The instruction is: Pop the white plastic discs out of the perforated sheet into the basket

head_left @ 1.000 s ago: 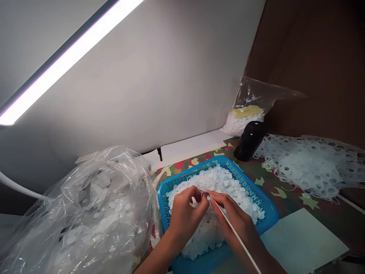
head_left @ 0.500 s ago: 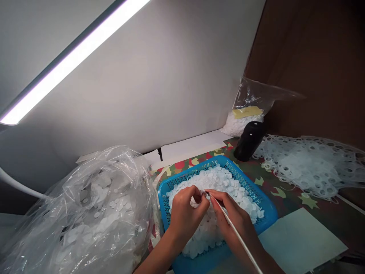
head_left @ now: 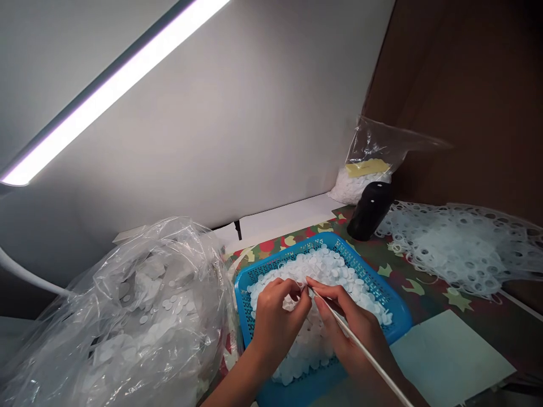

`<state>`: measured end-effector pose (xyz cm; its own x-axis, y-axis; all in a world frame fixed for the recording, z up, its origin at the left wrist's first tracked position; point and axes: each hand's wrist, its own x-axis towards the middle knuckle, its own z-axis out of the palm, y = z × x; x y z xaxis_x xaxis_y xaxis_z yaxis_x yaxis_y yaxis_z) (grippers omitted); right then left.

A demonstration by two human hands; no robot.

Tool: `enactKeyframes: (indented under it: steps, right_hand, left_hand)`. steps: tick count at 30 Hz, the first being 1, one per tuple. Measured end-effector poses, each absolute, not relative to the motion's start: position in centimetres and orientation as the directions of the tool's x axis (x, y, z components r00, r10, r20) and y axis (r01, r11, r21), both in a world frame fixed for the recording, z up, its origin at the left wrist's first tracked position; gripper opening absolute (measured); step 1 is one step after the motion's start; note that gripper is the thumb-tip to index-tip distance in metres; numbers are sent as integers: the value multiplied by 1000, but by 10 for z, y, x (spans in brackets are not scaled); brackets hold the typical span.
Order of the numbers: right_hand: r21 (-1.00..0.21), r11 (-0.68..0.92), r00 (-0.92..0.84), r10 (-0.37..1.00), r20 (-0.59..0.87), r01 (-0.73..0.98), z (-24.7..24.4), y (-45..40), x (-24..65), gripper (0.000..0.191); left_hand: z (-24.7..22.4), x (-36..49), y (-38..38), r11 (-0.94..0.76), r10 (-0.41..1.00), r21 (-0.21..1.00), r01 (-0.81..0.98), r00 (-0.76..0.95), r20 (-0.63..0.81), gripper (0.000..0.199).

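A thin white rod (head_left: 365, 347) held in the right hand (head_left: 350, 322), angled down from tip to shaft, tip meeting the left hand (head_left: 280, 322) at its fingers. Both hands lie over white round discs (head_left: 322, 265), heaped loose in a blue perforated plastic basket (head_left: 242, 305).

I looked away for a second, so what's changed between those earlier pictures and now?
The thin white rod held in the right hand has swung, its lower end now pointing further right, while its tip stays near the fingers of the left hand. Nothing was visibly taken hold of or let go. The blue plastic basket of white discs and the clear plastic bag stayed as they were.
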<state>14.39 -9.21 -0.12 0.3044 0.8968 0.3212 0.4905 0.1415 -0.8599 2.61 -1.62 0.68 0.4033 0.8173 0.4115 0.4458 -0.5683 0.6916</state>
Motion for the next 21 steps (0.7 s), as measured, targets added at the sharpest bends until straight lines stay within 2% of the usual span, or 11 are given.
enactKeyframes:
  steps: [10, 21]
  right_hand:
    - [-758, 244, 223, 862, 455, 604, -13, -90, 139, 27]
    - [-791, 208, 315, 837, 448, 576, -14, -86, 134, 21]
  left_hand:
    - [5, 27, -16, -607, 794, 626, 490, 395, 462, 23]
    - [8, 27, -15, -598, 802, 626, 501, 386, 457, 21]
